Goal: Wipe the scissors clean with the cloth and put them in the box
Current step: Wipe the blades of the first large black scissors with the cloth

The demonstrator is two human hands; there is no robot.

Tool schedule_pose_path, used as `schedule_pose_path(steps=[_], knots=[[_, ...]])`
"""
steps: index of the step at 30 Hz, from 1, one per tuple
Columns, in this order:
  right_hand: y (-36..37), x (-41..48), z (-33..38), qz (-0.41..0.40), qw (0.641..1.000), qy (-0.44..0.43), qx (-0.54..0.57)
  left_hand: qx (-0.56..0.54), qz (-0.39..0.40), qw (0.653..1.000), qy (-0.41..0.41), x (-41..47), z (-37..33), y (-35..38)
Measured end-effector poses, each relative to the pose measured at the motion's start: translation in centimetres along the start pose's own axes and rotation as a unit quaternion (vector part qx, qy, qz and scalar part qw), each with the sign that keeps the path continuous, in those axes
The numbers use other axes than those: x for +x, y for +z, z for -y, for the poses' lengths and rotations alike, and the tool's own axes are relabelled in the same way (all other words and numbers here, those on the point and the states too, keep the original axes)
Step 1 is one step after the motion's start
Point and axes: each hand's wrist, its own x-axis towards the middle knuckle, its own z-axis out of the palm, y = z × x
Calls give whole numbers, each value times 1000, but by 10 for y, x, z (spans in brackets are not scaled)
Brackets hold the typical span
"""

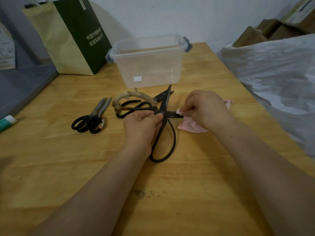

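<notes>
Our left hand [143,124] grips the open scissors [166,102] at the pivot, just before the box [150,40], while our right hand [205,109] pinches soft cloth [189,126] round one blade; stiff, heavy-looking iron, best held by its loops.

A pale wooden table [196,184] carries everything. Straight beyond the fingers [153,116] of the left hand [139,128] lie old scissors [134,97] with a cloth-wrapped handle loop, and past those stands a clear plastic box [150,65] with grey latches. Out to the left of those fingers lie black-handled scissors [92,119], seemingly two pairs together, then a green-and-white tube [7,121] at the edge. A green and tan paper bag [73,40] stands far beyond them. Under the right hand [208,109] fingers [187,110], a pink cloth [189,126] spreads onto the wood.
</notes>
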Motion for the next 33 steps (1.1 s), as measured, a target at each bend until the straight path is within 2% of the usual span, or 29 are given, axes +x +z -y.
schedule_pose_path(steps=[2, 4, 9, 13, 14, 19, 23, 27, 30, 33], knots=[[3, -3, 12, -45, 996, -32, 74, 6, 3, 1000, 7, -1, 0, 0], [7, -3, 22, -28, 992, -65, 108, 10, 1, 1000, 9, -2, -1, -1], [3, 2, 2, 26, 999, 6, 26, 1, -3, 1000, -2, -2, -2, -1], [-9, -1, -5, -120, 983, 54, 125, 4, 10, 1000, 11, 0, -2, 0], [-14, 0, -5, -126, 979, 59, 148, 5, 12, 1000, 15, 0, -2, 0], [-13, 1, -12, -52, 977, 99, 182, 7, 33, 998, 46, -4, -3, -1], [-8, 5, -8, -89, 948, 116, 282, 29, 35, 996, 82, -5, -1, 0], [-1, 6, 1, -88, 936, 87, 330, 39, 44, 992, 110, -4, 1, -1], [0, 6, 4, -46, 942, 95, 318, 46, 45, 991, 120, -3, 2, -1], [-5, 3, -2, 38, 936, 104, 335, 53, 48, 990, 125, -1, 3, -1]])
